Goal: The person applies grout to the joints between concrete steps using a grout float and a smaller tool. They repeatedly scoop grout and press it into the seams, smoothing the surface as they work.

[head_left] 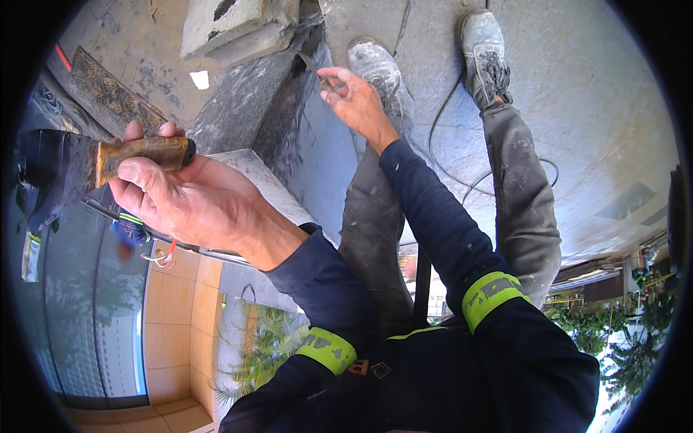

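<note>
My left hand (209,198) is closed around the brown wooden handle of a wide putty knife (144,154), raised at the left. Dark grey-black paste coats its broad blade, which points left. Farther off, my right hand (361,110) pinches a smaller putty knife (309,62) between thumb and fingers. Only part of its short handle and narrow, dark-smeared blade shows. That blade is close to the edge of a dark grey stone block (238,101); I cannot tell whether it touches.
A rough pale concrete slab (245,32) lies on the stone block. My dusty shoes (485,54) stand on grey paving, with a black cable (433,133) between my legs. A patterned mat (108,94) and a white scrap (200,79) lie at the far left.
</note>
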A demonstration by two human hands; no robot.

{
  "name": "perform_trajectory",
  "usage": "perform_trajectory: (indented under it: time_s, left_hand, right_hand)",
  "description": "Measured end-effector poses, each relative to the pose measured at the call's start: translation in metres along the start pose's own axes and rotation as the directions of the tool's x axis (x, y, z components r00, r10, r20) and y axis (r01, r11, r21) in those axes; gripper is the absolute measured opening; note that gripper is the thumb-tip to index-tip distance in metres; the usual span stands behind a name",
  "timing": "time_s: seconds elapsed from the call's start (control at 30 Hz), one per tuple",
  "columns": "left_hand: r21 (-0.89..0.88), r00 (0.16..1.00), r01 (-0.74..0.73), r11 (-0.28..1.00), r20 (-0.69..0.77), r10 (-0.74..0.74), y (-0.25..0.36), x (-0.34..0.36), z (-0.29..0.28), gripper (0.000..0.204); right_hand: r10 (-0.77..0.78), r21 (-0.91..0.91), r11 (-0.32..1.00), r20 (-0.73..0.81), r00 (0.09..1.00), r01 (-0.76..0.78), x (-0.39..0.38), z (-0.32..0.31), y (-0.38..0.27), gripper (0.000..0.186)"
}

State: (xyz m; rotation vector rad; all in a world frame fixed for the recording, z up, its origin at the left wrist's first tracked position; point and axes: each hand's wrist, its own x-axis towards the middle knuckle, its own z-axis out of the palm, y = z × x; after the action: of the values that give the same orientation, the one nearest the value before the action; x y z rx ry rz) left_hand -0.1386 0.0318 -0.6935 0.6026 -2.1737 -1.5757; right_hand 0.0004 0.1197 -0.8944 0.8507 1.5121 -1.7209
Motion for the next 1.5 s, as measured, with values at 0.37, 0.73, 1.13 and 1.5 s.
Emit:
perform_trajectory:
  time_s: [0.37,0.73,1.13,1.5]
  left_hand:
    - [0.042,1.000,0.028,0.999,-0.010,-0.027,0.002,-0.005,0.000,0.041]
    - [0.090,0.994,0.091,0.992,0.059,-0.097,0.001,-0.001,-0.011,0.036]
    - [0.525,0.945,0.048,0.849,0.252,-0.209,0.096,-0.034,-0.067,0.030]
    - [0.543,0.978,-0.019,0.840,0.186,-0.098,0.118,-0.116,-0.054,0.029]
  right_hand:
    - [-0.108,-0.040,0.993,0.014,0.994,0.108,-0.022,-0.002,-0.009,0.042]
    - [-0.267,-0.297,0.910,0.120,0.956,0.291,-0.071,-0.059,-0.067,0.040]
    - [-0.792,-0.708,0.248,0.245,0.559,0.661,-0.203,-0.131,-0.289,0.046]
    - [-0.722,-0.759,-0.041,0.472,0.506,0.649,-0.211,-0.166,-0.287,0.043]
